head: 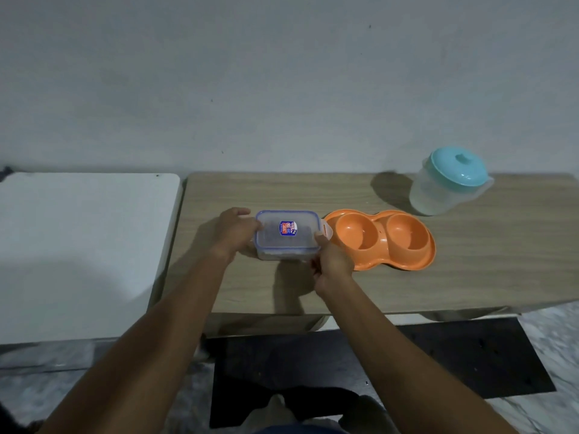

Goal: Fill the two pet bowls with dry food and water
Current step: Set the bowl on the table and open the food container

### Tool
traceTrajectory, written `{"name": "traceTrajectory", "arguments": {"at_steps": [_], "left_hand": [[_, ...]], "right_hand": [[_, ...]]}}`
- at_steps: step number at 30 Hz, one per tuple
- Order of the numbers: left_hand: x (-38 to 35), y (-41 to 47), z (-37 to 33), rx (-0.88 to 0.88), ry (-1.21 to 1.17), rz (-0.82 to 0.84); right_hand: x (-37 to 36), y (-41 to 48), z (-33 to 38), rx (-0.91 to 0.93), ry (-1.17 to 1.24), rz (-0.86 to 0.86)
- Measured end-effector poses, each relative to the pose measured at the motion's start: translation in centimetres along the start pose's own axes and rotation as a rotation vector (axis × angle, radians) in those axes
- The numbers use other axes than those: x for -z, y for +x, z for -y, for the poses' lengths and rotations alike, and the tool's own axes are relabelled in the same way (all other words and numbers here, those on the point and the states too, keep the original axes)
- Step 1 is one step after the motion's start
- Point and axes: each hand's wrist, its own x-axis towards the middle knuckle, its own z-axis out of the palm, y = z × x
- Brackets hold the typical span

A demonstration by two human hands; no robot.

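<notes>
A clear food container with a blue-rimmed lid and a sticker sits on the wooden table. My left hand grips its left end. My right hand holds its right front corner, thumb on the lid's flipped-up side clip. Just right of it lies an orange double pet bowl; both wells look empty. A translucent water jug with a teal lid stands at the back right of the table.
A white table adjoins the wooden one on the left. A grey wall runs behind both. Below the table's front edge lie a dark mat and a marbled floor.
</notes>
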Motion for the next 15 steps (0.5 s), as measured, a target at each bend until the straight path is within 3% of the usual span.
{"name": "traceTrajectory", "arguments": {"at_steps": [2, 4, 9, 12, 15], "left_hand": [[-0.4, 0.5, -0.7, -0.101, 0.086, 0.047], [-1.1, 1.3, -1.4, -0.177, 0.217, 0.204], [-2.1, 3.8, -3.9, -0.162, 0.533, 0.389], [-2.1, 5.0, -5.0, -0.048, 0.421, 0.449], [-2.3, 6.0, -5.4, 0.177, 0.21, 0.586]], "right_hand": [[0.6, -0.9, -1.8, -0.004, -0.053, 0.032], [0.6, -1.4, -3.1, -0.082, -0.095, 0.098], [-0.6, -1.5, -3.1, -0.141, -0.119, 0.205], [-0.9, -1.4, -2.4, -0.109, -0.145, 0.241], [-0.9, -0.9, -2.3, -0.075, -0.174, 0.268]]}}
